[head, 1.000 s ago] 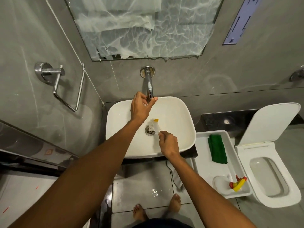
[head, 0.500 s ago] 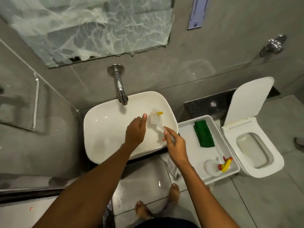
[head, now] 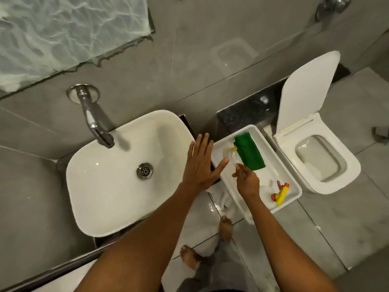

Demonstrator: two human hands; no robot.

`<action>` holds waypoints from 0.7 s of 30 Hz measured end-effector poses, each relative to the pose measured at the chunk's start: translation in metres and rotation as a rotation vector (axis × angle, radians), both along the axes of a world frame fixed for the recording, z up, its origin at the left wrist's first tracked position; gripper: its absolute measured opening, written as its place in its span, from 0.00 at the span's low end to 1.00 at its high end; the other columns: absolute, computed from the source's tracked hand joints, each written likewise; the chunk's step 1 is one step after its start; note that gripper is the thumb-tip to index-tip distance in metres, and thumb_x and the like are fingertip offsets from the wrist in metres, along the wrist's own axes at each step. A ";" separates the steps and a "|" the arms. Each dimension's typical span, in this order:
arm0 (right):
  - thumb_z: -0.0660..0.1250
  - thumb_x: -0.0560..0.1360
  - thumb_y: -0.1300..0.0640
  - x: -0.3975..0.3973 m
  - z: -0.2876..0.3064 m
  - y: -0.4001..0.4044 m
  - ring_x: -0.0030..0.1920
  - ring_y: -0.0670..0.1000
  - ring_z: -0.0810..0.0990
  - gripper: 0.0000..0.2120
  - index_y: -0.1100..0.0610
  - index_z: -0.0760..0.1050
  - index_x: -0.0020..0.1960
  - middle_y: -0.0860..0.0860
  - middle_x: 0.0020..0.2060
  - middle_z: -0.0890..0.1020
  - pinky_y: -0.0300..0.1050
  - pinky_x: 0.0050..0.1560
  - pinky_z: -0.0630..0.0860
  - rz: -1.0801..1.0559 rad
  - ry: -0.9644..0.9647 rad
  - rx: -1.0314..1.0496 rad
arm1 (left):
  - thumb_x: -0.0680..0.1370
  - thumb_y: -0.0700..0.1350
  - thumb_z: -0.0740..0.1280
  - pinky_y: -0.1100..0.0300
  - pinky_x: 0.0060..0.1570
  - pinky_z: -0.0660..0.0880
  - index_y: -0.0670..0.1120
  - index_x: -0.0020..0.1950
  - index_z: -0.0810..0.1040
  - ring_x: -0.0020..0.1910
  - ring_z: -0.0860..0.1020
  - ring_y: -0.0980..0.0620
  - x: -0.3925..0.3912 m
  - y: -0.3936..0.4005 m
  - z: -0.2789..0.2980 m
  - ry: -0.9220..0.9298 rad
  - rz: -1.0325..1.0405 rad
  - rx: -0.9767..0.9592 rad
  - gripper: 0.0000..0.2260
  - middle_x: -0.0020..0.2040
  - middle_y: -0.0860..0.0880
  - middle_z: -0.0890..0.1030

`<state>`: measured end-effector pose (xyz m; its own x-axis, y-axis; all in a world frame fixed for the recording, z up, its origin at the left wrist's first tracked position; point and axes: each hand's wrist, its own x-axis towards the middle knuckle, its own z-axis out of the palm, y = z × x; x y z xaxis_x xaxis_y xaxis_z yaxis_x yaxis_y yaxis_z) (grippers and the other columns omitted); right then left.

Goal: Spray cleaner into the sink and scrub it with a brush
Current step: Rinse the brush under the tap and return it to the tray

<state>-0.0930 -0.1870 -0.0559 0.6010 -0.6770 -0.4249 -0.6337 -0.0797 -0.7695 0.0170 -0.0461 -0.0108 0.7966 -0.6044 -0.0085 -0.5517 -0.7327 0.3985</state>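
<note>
White porcelain showed bare in the sink [head: 109,186], no foam visible around the drain [head: 144,170], and the tap [head: 95,123] was not visibly running. The right hand [head: 247,183] pinched the clear handle of the brush [head: 230,153] between fingertips over the tray [head: 292,182], its bristle head near the tray's far-left corner, just beside the green cloth [head: 249,153]. Whether the brush rested on the tray floor or hung just above it I could not tell. The left hand [head: 200,165] was spread flat and empty over the sink's right rim. The spray bottle [head: 281,192], with its yellow and red trigger, lay by the tray's near-right corner.

Scrubbing looked finished, and the step in hand appeared to be putting the brush away. The next move would likely call for loosening the pinch so the brush settled beside the cloth without rolling onto it.

Half a second earlier the brush was over the sink's right side with the left hand curled near it; a second earlier it was at the drain while the left hand held the tap. Since then both hands had swung right, towards the tray.
</note>
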 end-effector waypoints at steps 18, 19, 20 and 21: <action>0.66 0.85 0.56 0.025 -0.127 -0.027 0.68 0.61 0.79 0.17 0.59 0.79 0.72 0.60 0.68 0.81 0.52 0.72 0.73 0.126 0.164 0.045 | 0.87 0.63 0.55 0.39 0.87 0.46 0.50 0.79 0.72 0.88 0.51 0.45 0.009 -0.009 -0.021 -0.059 0.057 0.124 0.25 0.86 0.47 0.64; 0.67 0.84 0.56 0.026 -0.127 -0.026 0.68 0.61 0.79 0.17 0.59 0.79 0.72 0.61 0.68 0.81 0.53 0.72 0.74 0.109 0.166 0.054 | 0.87 0.63 0.55 0.39 0.87 0.46 0.50 0.78 0.72 0.88 0.51 0.45 0.009 -0.010 -0.020 -0.062 0.056 0.118 0.25 0.85 0.47 0.65; 0.67 0.84 0.55 0.025 -0.129 -0.025 0.67 0.61 0.79 0.18 0.59 0.78 0.73 0.61 0.68 0.81 0.53 0.72 0.74 0.092 0.161 0.058 | 0.87 0.63 0.56 0.39 0.87 0.46 0.50 0.78 0.72 0.88 0.52 0.45 0.009 -0.010 -0.021 -0.059 0.054 0.112 0.25 0.85 0.47 0.66; 0.67 0.84 0.55 0.024 -0.128 -0.023 0.67 0.61 0.79 0.19 0.58 0.77 0.74 0.61 0.69 0.80 0.55 0.71 0.75 0.085 0.164 0.061 | 0.87 0.63 0.57 0.39 0.87 0.45 0.50 0.78 0.72 0.88 0.52 0.45 0.009 -0.010 -0.021 -0.054 0.057 0.110 0.25 0.84 0.48 0.67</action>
<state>-0.0688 -0.2100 -0.1844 0.5740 -0.5968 -0.5607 -0.7442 -0.0945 -0.6613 0.0257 -0.0558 -0.0320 0.8307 -0.5560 -0.0284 -0.5265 -0.8011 0.2847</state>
